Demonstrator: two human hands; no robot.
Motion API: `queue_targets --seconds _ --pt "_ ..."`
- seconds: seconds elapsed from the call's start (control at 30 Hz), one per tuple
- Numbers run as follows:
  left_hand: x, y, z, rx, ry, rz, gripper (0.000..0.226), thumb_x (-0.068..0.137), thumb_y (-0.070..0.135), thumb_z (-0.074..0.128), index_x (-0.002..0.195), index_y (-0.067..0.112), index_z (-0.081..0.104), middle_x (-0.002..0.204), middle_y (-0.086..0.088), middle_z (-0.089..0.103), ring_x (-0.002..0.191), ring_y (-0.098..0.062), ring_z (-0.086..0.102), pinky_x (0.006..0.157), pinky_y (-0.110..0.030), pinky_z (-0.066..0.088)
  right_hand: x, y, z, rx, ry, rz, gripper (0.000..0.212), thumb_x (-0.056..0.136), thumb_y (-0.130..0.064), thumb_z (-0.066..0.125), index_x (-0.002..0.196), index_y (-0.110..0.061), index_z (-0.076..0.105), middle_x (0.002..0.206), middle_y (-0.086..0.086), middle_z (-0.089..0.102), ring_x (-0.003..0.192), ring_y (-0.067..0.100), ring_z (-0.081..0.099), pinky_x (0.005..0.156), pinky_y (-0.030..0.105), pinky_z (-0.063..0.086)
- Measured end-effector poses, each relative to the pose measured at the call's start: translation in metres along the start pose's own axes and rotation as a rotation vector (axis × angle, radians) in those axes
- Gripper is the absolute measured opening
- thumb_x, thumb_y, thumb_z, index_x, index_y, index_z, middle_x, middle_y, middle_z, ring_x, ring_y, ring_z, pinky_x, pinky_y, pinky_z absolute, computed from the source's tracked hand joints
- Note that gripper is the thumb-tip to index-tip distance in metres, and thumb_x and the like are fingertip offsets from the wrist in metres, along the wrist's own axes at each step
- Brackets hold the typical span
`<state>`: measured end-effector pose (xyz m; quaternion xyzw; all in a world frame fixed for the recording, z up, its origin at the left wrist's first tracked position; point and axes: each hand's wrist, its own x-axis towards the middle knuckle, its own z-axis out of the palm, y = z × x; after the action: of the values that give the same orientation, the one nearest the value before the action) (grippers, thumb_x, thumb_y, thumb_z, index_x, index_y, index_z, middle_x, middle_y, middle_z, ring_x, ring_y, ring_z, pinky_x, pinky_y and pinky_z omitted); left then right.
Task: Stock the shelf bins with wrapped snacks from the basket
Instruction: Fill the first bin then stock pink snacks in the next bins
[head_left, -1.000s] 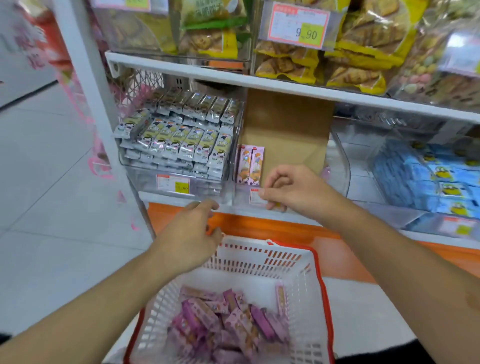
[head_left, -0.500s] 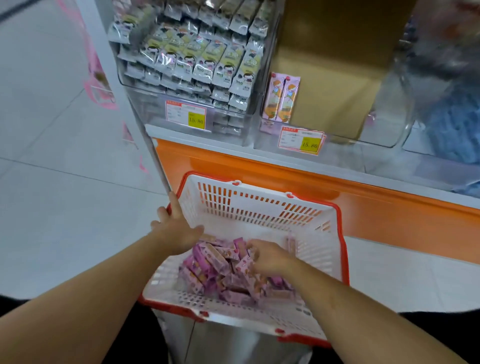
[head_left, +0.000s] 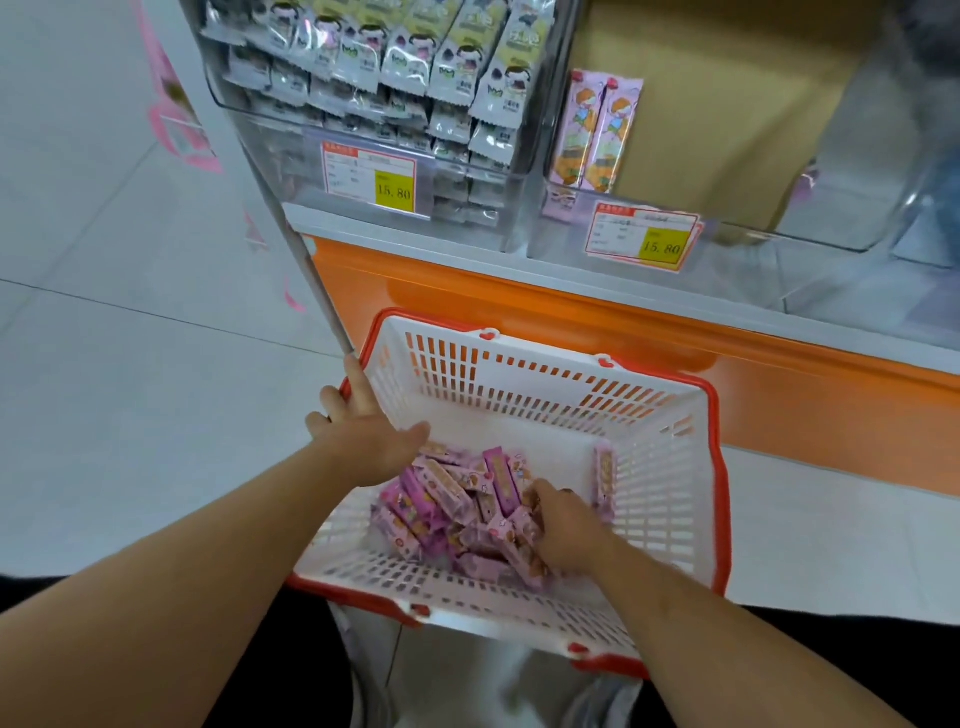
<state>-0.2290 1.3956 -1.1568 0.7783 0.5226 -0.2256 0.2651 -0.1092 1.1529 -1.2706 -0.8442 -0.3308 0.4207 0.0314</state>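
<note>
**Digging in for the next handful**

Pale tiled floor (head_left: 130, 364) on the left, shelf unit with an orange base (head_left: 779, 374) running off to the right. Up top left, a clear bin (head_left: 363, 124) packed with silver-wrapped snacks, price tag on its front. Below it the left hand (head_left: 363, 441) rests on the left rim of the white basket (head_left: 519, 379), its fingers lying straight over the red edge, thumb inside, steadying it. Centre, the heap of pink wrapped snacks (head_left: 452, 504) sits in the basket's bottom, one bar propped against the right wall. The right hand (head_left: 563, 525) is down among them, fingers curled into the pile; whether they actually pinch a bar I cannot tell. Up right, the target bin (head_left: 649, 270) holds just two pink bars (head_left: 592, 130) standing in front of a brown cardboard sheet (head_left: 727, 104), so plenty of room. These look light, slim and slick in their film: likely to slide, so best gathered several side by side, gripped across their long edges.
</note>
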Motion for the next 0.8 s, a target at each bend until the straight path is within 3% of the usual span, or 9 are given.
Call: queue_targets --seconds 0.13,0.27,0.37,0.47,0.5,0.57,0.63,0.7,0.8 --pt "-0.005 -0.002 -0.003 -0.057 -0.005 0.014 0.116 0.093 0.065 0.058 0.155 0.031 -0.033 0.165 -0.013 0.003 0.151 -0.045 0.013 0.121 -0.058 0.024 -0.015 -0.002 -0.004 0.010 -0.039 0.026 0.041 0.090 -0.020 0.073 0.128 -0.016 0.057 0.112 0.005 0.059 0.104 0.025 0.060 0.093 0.034 0.053" --pt "-0.013 -0.003 -0.010 -0.079 -0.003 0.014 0.105 0.098 0.060 0.053 0.158 0.031 -0.028 0.168 -0.011 -0.002 0.152 -0.044 0.012 0.121 -0.059 0.024 -0.032 -0.003 -0.015 0.013 -0.118 0.099 0.032 0.085 -0.008 0.077 0.116 -0.014 0.074 0.103 0.006 0.071 0.095 0.023 0.070 0.086 0.037 0.062" --pt "-0.028 0.004 -0.022 0.100 0.096 0.039 0.098 0.099 0.059 0.050 0.161 0.026 -0.017 0.170 -0.011 -0.006 0.156 -0.040 0.005 0.123 -0.063 0.018 -0.043 -0.014 -0.055 0.083 -0.109 0.043 0.033 0.085 -0.008 0.079 0.116 -0.019 0.074 0.105 0.005 0.074 0.093 0.022 0.072 0.077 0.030 0.059" --pt "-0.050 0.024 -0.048 0.149 0.133 0.247 0.076 0.099 0.048 0.055 0.159 0.017 0.020 0.163 -0.016 0.022 0.149 -0.037 0.027 0.121 -0.053 0.031 -0.064 -0.040 -0.122 0.157 -0.045 -0.059 0.028 0.090 -0.014 0.080 0.111 -0.026 0.067 0.094 -0.004 0.065 0.086 0.016 0.068 0.067 0.026 0.055" --pt "-0.058 0.034 -0.060 0.113 0.064 0.351 0.066 0.099 0.044 0.057 0.155 0.016 0.034 0.157 -0.013 0.035 0.142 -0.033 0.039 0.116 -0.047 0.039 -0.073 -0.049 -0.145 0.207 -0.030 -0.092 0.031 0.092 -0.016 0.079 0.115 -0.030 0.063 0.092 -0.007 0.062 0.085 0.014 0.068 0.068 0.027 0.057" --pt "-0.080 0.056 -0.083 0.060 -0.129 0.536 0.055 0.098 0.044 0.063 0.145 0.019 0.052 0.143 -0.003 0.055 0.125 -0.022 0.056 0.107 -0.037 0.048 -0.093 -0.065 -0.186 0.293 0.010 -0.173 0.028 0.093 -0.021 0.080 0.119 -0.017 0.068 0.095 -0.002 0.069 0.088 0.017 0.072 0.079 0.038 0.064" --pt "-0.106 0.075 -0.105 -0.035 -0.255 0.658 0.054 0.091 0.053 0.071 0.136 0.026 0.058 0.130 0.006 0.065 0.112 -0.014 0.064 0.100 -0.035 0.052 -0.117 -0.082 -0.223 0.379 0.091 -0.267 0.033 0.092 -0.021 0.082 0.120 -0.012 0.068 0.104 0.011 0.075 0.088 0.020 0.073 0.082 0.045 0.062" --pt "-0.124 0.089 -0.120 -0.161 -0.281 0.771 0.043 0.087 0.050 0.079 0.121 0.028 0.065 0.110 0.010 0.073 0.095 -0.010 0.071 0.089 -0.035 0.057 -0.140 -0.095 -0.251 0.526 0.185 -0.363 0.028 0.093 -0.011 0.080 0.117 -0.008 0.066 0.104 0.018 0.076 0.080 0.021 0.071 0.069 0.042 0.060" --pt "-0.132 0.104 -0.136 -0.370 -0.202 0.882 0.025 0.084 0.035 0.085 0.102 0.025 0.071 0.093 0.004 0.076 0.081 -0.019 0.074 0.081 -0.050 0.061 -0.170 -0.109 -0.282 0.706 0.352 -0.440 0.026 0.090 -0.001 0.079 0.112 -0.007 0.066 0.087 0.007 0.076 0.071 0.023 0.068 0.064 0.038 0.059"
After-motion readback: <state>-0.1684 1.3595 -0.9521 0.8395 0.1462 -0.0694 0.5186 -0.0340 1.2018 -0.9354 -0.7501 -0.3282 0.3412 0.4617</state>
